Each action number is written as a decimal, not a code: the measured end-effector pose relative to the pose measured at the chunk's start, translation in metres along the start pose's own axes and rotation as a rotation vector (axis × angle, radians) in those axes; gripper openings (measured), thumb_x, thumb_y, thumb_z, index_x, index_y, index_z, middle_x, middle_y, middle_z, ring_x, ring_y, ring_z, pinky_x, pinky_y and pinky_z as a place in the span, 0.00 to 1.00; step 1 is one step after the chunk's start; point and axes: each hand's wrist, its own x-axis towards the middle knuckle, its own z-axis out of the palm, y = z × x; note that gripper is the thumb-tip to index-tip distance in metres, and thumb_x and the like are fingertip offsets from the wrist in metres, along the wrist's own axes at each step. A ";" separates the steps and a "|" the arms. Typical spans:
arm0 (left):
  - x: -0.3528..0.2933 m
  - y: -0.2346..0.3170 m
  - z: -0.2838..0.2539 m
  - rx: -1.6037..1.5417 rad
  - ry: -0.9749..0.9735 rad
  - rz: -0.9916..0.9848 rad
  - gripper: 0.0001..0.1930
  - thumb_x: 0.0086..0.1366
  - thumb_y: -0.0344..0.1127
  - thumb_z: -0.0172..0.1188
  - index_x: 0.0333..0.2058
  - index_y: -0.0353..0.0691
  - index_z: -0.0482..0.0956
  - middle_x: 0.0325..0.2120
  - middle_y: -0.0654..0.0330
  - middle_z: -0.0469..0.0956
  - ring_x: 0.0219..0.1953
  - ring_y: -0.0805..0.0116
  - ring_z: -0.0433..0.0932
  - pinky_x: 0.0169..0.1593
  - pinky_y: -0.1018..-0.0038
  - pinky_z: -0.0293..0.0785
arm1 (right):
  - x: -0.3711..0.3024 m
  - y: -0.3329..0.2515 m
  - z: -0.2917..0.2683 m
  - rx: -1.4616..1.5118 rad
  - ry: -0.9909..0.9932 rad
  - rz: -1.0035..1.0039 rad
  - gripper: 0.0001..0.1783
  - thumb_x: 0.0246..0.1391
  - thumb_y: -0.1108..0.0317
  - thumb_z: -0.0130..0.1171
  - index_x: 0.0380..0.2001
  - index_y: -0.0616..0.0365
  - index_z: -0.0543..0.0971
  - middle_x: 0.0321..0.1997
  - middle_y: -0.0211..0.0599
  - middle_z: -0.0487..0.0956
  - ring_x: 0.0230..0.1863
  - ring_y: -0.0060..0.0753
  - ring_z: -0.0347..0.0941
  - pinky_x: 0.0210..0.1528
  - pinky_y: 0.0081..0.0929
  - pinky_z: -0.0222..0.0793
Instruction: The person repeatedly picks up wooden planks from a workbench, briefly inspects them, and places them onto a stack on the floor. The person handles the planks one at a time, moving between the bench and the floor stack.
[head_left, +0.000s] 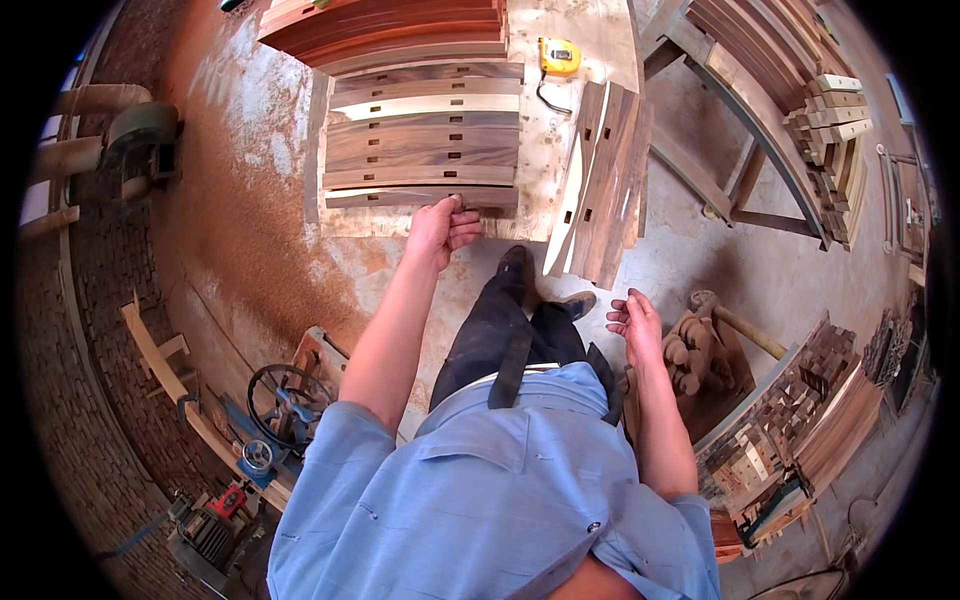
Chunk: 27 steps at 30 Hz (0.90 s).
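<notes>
Several dark brown wooden boards (420,135) with small rectangular slots lie side by side on the workbench, some streaked with pale wood. My left hand (440,235) is at the near edge of the closest slotted board (385,197), thumb at the edge by a slot and fingers curled below; it appears to pinch the board. My right hand (637,325) hangs apart from the bench on the right, fingers loosely bent and spread, holding nothing. More slotted boards (605,190) lie lengthwise at the bench's right edge, overhanging its near side.
Reddish boards (390,35) are stacked at the far end of the bench (535,210). A yellow tape measure (560,57) lies near them. A metal-framed rack (740,120) with timber stands right. A machine with a handwheel (285,405) is lower left; wood blocks (770,430) are lower right.
</notes>
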 end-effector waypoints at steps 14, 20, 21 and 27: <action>-0.053 -0.052 -0.017 0.108 -0.396 0.133 0.12 0.65 0.30 0.53 0.43 0.28 0.78 0.37 0.50 0.82 0.38 0.61 0.82 0.41 0.71 0.79 | -0.029 -0.047 0.013 -0.118 -0.005 -0.304 0.20 0.63 0.66 0.52 0.55 0.64 0.70 0.40 0.38 0.79 0.37 0.26 0.75 0.37 0.25 0.74; -0.068 -0.049 0.022 0.321 -0.593 0.186 0.12 0.65 0.32 0.56 0.43 0.32 0.79 0.36 0.54 0.82 0.39 0.64 0.81 0.41 0.72 0.78 | -0.069 -0.089 0.087 -0.680 -0.228 -0.586 0.25 0.53 0.65 0.62 0.53 0.64 0.72 0.50 0.43 0.76 0.51 0.38 0.74 0.55 0.30 0.68; -0.072 -0.046 0.030 0.343 -0.632 0.202 0.12 0.65 0.32 0.56 0.43 0.32 0.79 0.36 0.55 0.82 0.38 0.66 0.81 0.41 0.72 0.77 | -0.074 -0.095 0.096 -0.786 -0.237 -0.641 0.27 0.52 0.61 0.63 0.53 0.64 0.72 0.52 0.48 0.75 0.55 0.47 0.71 0.58 0.34 0.66; -0.087 -0.046 0.069 0.425 -0.666 0.262 0.13 0.66 0.33 0.56 0.45 0.31 0.77 0.32 0.58 0.79 0.33 0.70 0.78 0.38 0.74 0.76 | -0.079 -0.095 0.105 -0.900 -0.239 -0.680 0.31 0.53 0.59 0.61 0.57 0.61 0.68 0.52 0.51 0.75 0.55 0.51 0.71 0.56 0.38 0.67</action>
